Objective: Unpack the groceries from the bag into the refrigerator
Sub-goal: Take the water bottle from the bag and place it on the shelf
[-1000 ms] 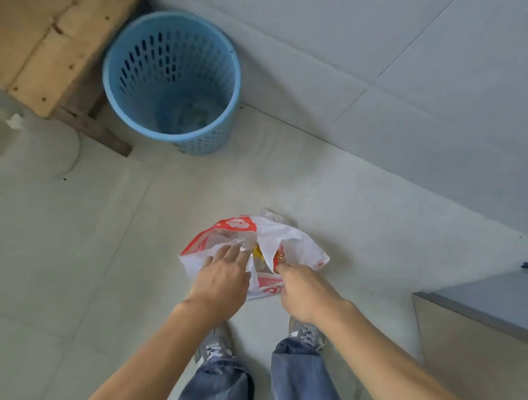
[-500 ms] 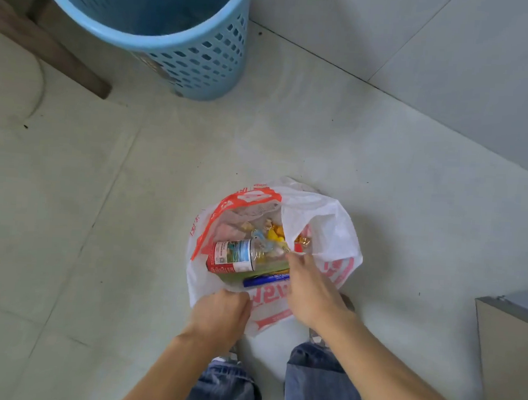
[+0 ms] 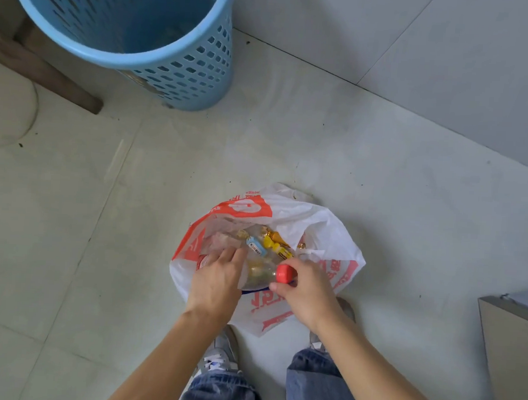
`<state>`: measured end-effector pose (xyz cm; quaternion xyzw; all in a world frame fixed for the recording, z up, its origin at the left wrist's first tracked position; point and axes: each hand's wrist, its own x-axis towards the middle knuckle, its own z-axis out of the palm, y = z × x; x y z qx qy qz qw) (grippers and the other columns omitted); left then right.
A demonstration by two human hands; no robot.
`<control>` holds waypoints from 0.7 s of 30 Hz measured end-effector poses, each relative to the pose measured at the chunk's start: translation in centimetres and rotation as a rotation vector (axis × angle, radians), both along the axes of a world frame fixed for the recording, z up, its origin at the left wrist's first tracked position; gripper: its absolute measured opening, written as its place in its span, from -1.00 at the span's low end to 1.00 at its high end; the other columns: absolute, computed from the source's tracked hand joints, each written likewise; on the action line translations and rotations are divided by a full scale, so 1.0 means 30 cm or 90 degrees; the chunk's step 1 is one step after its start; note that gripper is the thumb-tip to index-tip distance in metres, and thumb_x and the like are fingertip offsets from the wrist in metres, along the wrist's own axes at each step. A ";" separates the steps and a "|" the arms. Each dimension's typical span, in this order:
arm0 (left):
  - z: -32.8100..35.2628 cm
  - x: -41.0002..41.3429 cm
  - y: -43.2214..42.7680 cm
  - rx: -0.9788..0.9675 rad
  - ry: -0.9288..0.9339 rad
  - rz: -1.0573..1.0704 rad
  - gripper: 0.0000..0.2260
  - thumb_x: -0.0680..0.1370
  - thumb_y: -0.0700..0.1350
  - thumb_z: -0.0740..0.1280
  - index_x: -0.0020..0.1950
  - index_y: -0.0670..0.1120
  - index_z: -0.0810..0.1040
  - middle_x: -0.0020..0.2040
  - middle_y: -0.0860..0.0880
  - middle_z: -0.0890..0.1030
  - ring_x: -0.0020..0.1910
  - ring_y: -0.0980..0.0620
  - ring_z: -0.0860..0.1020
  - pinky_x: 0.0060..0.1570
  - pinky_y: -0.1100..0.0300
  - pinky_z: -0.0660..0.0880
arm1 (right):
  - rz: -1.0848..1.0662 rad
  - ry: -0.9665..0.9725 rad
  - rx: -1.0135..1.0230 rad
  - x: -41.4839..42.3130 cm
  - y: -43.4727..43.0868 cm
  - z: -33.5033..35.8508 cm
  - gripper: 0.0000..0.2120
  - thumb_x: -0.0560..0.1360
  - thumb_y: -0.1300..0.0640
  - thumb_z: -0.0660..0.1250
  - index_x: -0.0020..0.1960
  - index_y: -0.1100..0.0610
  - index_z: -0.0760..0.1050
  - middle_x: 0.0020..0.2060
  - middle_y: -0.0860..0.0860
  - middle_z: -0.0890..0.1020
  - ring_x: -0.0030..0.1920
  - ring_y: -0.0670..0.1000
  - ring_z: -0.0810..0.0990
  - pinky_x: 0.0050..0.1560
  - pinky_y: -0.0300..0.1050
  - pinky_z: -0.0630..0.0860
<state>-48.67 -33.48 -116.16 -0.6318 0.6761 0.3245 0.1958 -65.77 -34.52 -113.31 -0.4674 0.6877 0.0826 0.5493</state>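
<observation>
Over the open bag (image 3: 331, 235) — left hand (image 3: 217, 280) palm-down gripping bottle (image 3: 260, 272), right hand (image 3: 305, 287) pinching its cap (image 3: 285, 273).

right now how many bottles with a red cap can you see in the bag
1. The clear plastic bottle with a red cap lies on its side in the white and orange plastic bag, between the left hand and right hand. More may be hidden underneath.

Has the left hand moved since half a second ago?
Yes. The left hand has gone from the near rim of the bag forward into its mouth, onto the bottle.
</observation>
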 end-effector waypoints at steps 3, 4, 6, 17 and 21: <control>0.117 0.025 -0.012 -0.005 0.037 0.041 -0.37 0.43 -0.07 0.49 0.44 0.07 0.30 0.31 0.07 0.53 0.17 -0.08 0.53 -0.21 0.06 0.54 | -0.049 -0.076 -0.044 0.009 -0.006 0.115 -0.63 0.46 -0.01 0.48 0.24 0.00 0.56 0.06 -0.07 0.60 0.09 -0.01 0.58 0.16 -0.09 0.53; 0.176 0.029 -0.020 -0.006 0.048 0.062 -0.38 0.44 -0.01 0.49 0.43 0.06 0.31 0.28 0.05 0.55 0.15 -0.08 0.54 -0.20 0.07 0.54 | -0.054 -0.094 -0.060 0.012 -0.012 0.160 -0.65 0.47 0.00 0.47 0.23 0.01 0.56 0.06 -0.07 0.61 0.07 -0.02 0.59 0.14 -0.11 0.53; 0.304 0.033 -0.043 -0.013 0.087 0.126 -0.40 0.42 0.07 0.50 0.40 0.05 0.35 0.17 0.01 0.55 0.13 -0.10 0.54 -0.15 0.06 0.52 | -0.066 -0.111 -0.081 0.016 -0.035 0.265 -0.71 0.50 0.04 0.45 0.20 0.05 0.57 0.04 -0.07 0.64 0.00 -0.07 0.61 0.02 -0.29 0.53; 1.357 -0.007 -0.233 0.038 0.621 0.471 -0.52 0.32 -0.16 0.62 0.14 -0.05 0.49 0.04 -0.01 0.71 0.05 0.00 0.68 0.08 0.04 0.60 | -0.122 -0.186 -0.048 -0.079 -0.089 1.211 -0.32 0.24 0.20 0.54 0.16 -0.36 0.38 0.05 -0.24 0.61 0.00 -0.26 0.62 0.06 -0.29 0.58; 1.836 -0.081 -0.277 0.019 0.715 0.450 -0.49 0.30 -0.04 0.60 0.16 -0.05 0.50 0.03 -0.04 0.70 0.03 -0.01 0.68 -0.08 0.14 0.62 | -0.231 -0.230 -0.134 -0.135 -0.062 1.651 -0.35 0.21 0.12 0.66 0.24 -0.13 0.52 0.09 -0.10 0.70 0.09 -0.14 0.68 0.16 -0.08 0.60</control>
